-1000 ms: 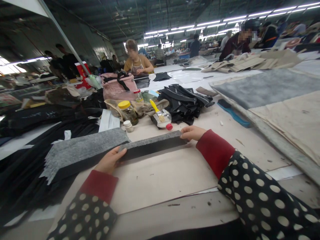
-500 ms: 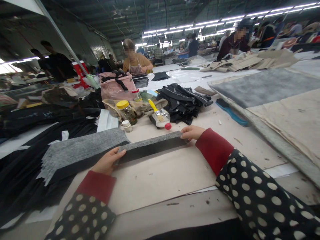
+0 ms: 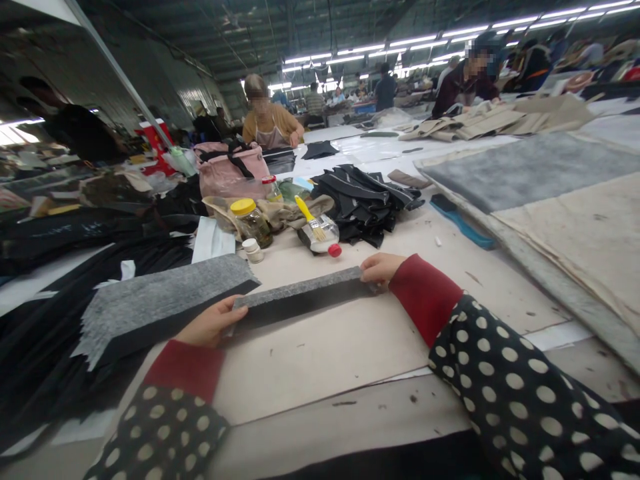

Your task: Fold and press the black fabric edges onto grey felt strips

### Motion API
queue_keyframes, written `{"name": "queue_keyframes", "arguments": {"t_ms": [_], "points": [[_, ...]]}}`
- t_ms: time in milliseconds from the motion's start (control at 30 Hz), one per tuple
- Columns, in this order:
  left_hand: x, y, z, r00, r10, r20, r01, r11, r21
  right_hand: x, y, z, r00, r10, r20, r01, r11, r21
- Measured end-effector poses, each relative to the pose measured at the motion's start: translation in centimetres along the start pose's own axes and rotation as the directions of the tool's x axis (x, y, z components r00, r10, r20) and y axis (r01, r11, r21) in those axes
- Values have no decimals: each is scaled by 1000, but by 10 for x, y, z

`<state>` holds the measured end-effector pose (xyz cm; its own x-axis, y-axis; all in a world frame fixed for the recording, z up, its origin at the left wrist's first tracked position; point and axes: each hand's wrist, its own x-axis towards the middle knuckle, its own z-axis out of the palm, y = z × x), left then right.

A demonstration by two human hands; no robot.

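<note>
Between my two hands a strip of black and grey fabric (image 3: 303, 300) is stretched, its grey fuzzy edge along the top. My left hand (image 3: 213, 321) pinches the strip's left end, thumb on top. At the other end, my right hand (image 3: 379, 270) grips the corner with closed fingers. The strip is just above the beige table surface (image 3: 320, 360). Beside my left hand lies a fanned stack of similar grey and black strips (image 3: 165, 293). Beyond the strip, a yellow-handled brush (image 3: 311, 219) rests on a clear bottle with a red cap (image 3: 335, 250).
A jar with a yellow lid (image 3: 256, 223) and a small white bottle (image 3: 253, 251) stand behind the strips. Dark fabric pieces (image 3: 363, 200) are heaped farther back, near a pink bag (image 3: 233, 170). A blue-handled brush (image 3: 463, 223) lies at right. A co-worker (image 3: 270, 120) stands across the table.
Both hands keep hold of the strip, which has barely shifted. The view has moved slightly, and people at the far left appear farther left.
</note>
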<state>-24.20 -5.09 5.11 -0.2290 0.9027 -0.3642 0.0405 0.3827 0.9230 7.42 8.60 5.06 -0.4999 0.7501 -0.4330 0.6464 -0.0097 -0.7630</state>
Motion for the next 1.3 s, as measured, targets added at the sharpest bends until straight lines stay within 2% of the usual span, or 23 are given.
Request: {"name": "queue_keyframes", "arguments": {"t_ms": [100,167,267,333,400,433,500,567,600,633,700,767,867,967,1033,1133,1300], "points": [[2,-2,-15,997,-4,81,2,1000,17,-2,0,3,999,-15,46,16,1000,-18],[3,-2,-28,997,-7,79,2,998,55,-3,1,4,999,-4,45,6,999,-43],[4,1,-40,988,132,-75,-125,987,97,-5,4,3,1000,9,20,-7,996,-88],[2,4,-32,951,265,-156,-241,957,160,-7,8,3,999,-13,30,16,995,-98],[-1,9,-6,927,367,-82,-330,898,290,-8,11,3,997,-48,59,53,995,-89],[-4,12,13,915,403,26,-382,845,375,-8,13,3,996,-60,69,65,995,-80],[-10,18,59,864,411,292,-502,647,574,-9,17,4,995,-78,63,82,995,-61],[-15,22,104,734,428,527,-675,378,633,-11,22,5,997,-82,15,82,995,-59],[-16,23,123,670,438,599,-730,247,637,-12,24,6,995,-90,-29,88,993,-75],[-17,24,138,641,425,639,-744,139,653,-15,26,7,990,-115,-86,105,988,-111],[-17,23,159,633,390,669,-724,-10,690,-24,31,9,949,-233,-210,179,952,-250],[-16,20,167,648,361,670,-693,-87,716,-36,38,13,870,-416,-265,291,866,-407],[-16,14,168,645,354,678,-673,-156,722,-55,49,21,749,-637,-183,467,703,-536],[-17,9,168,630,341,697,-662,-234,712,-64,58,31,684,-727,-63,533,556,-638],[-16,6,168,623,350,699,-657,-251,711,-65,61,36,670,-742,-11,517,477,-711],[-14,3,168,610,397,686,-664,-216,716,-61,62,41,658,-753,17,479,402,-780],[-10,1,166,592,447,671,-674,-183,716,-56,63,45,652,-758,-14,453,405,-794]]}}
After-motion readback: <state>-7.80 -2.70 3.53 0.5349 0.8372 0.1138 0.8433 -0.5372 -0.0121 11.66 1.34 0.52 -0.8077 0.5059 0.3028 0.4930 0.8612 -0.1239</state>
